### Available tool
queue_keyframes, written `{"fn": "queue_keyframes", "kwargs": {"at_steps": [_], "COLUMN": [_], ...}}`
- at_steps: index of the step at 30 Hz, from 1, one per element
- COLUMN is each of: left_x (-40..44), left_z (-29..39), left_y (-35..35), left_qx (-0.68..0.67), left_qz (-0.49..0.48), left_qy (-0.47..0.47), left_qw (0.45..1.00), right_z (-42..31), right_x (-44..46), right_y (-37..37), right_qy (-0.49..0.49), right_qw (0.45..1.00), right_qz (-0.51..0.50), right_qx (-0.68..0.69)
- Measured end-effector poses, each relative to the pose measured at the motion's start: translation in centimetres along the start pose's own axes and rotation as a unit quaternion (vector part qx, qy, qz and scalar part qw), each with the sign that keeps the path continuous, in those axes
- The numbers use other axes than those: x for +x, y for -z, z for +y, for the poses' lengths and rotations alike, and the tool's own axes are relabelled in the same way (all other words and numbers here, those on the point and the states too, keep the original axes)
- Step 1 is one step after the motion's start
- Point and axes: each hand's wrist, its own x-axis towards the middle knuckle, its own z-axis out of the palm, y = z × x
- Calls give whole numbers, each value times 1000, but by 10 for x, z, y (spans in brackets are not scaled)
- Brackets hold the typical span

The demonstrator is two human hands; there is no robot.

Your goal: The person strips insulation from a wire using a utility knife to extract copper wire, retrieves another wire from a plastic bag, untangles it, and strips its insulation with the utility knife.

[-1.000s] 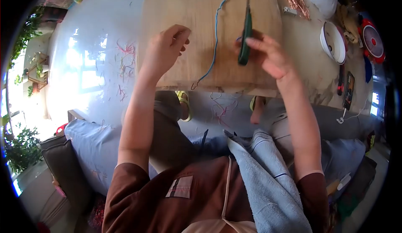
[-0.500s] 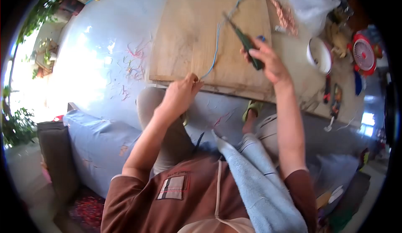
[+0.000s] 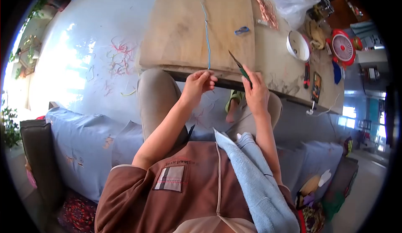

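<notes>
Near the board's front edge, my left hand (image 3: 197,86) pinches the lower end of a thin blue wire (image 3: 207,32). From those fingers the wire runs, slightly kinked, up along the wooden board (image 3: 176,32) and turns paler at its far end. To the right, my right hand (image 3: 256,94) is closed around the dark green handle of a knife (image 3: 239,64). Its narrow pointed blade slants up and left over the board, apart from the wire. A small blue coil (image 3: 242,30) lies on the board beyond the knife.
Right of the board are a copper wire bundle (image 3: 267,13), white plastic bag (image 3: 293,7), white bowl (image 3: 298,46), red-handled tool (image 3: 307,76), phone (image 3: 316,87) with a cable and red fan (image 3: 342,47). Coloured scraps (image 3: 121,57) litter the floor at left.
My right hand with the knife has come down and toward me, away from the wire's far part. The wire now lies straighter, still pinched in my left hand. The view has shifted.
</notes>
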Motion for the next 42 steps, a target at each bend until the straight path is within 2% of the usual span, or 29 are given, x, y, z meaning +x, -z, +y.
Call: {"fn": "queue_keyframes", "kwargs": {"at_steps": [4, 8, 13, 16, 17, 20, 23, 26, 29, 33, 42], "left_x": [4, 5, 4, 2, 2, 6, 12, 15, 15, 17, 13], "left_z": [-5, -7, -6, 1, -1, 0, -7, -8, -8, -13, -15], "left_y": [-7, -7, -7, -9, -9, -11, -13, -16, -19, -19, -18], "left_qx": [157, 148, 149, 190, 215, 256, 206, 189, 196, 195, 170], "left_qz": [109, 117, 74, 22, 11, 27, 45, 65, 69, 76, 30], "left_qy": [-83, -88, -80, -29, -40, -32, -52, -58, -57, -75, -75], "left_qw": [978, 978, 983, 981, 976, 966, 976, 978, 977, 975, 982], "right_z": [-11, -11, 7, 8, 10, 10, 12, 0, -5, -7, -4], "right_x": [-3, 10, 16, 17, 17, 18, 20, 10, -3, -9, -11], "right_y": [-15, -36, -50, -49, -49, -51, -55, -47, -46, -55, -56], "right_qy": [56, 139, 106, 99, 90, 97, 123, 20, 10, 72, 59], "right_qw": [996, 977, 983, 982, 983, 983, 982, 998, 996, 987, 989], "right_qz": [70, 83, 18, 0, -10, -3, 34, 14, 8, 67, 45], "right_qx": [-12, -139, -151, -160, -158, -155, -139, -59, -84, -127, -126]}}
